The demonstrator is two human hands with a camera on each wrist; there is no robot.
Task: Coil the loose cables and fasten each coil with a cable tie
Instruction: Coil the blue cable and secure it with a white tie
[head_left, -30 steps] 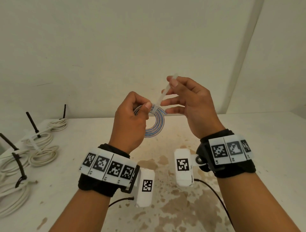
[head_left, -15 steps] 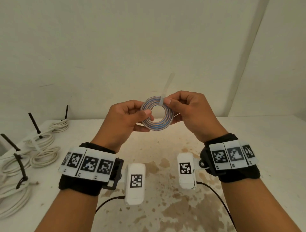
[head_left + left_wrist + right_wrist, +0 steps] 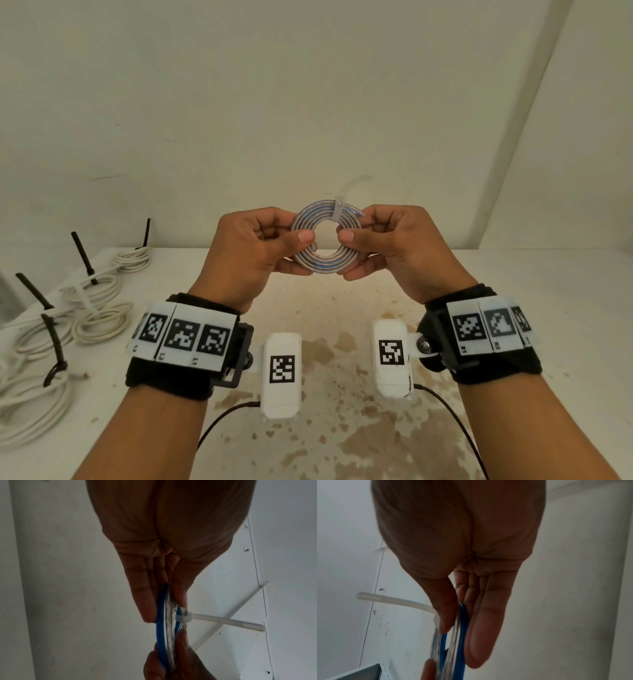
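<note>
1. Up in the air above the stained white table (image 3: pixel 513 308), a flat blue-and-clear cable coil (image 3: pixel 326 265) stands on edge, facing the person
2. A translucent white cable tie (image 3: pixel 337 214) wraps the coil's top edge, its loose tail rising up and to the right; in the left wrist view the tie (image 3: pixel 182 619) sits closed round the strands with the tail sticking out sideways
3. On the coil's left rim the left hand (image 3: pixel 255 253) pinches it, thumb on the near face and fingers curled behind
4. On the right rim the right hand (image 3: pixel 400 251) pinches likewise, thumb in front, fingers behind; the right wrist view shows the thumb and fingers (image 3: pixel 483 628) clamped on the blue strands (image 3: pixel 461 635)
5. Far left on the table lie several white cable coils (image 3: pixel 102 320), bound with white and black cable ties (image 3: pixel 54 346) whose tails stick up
</note>
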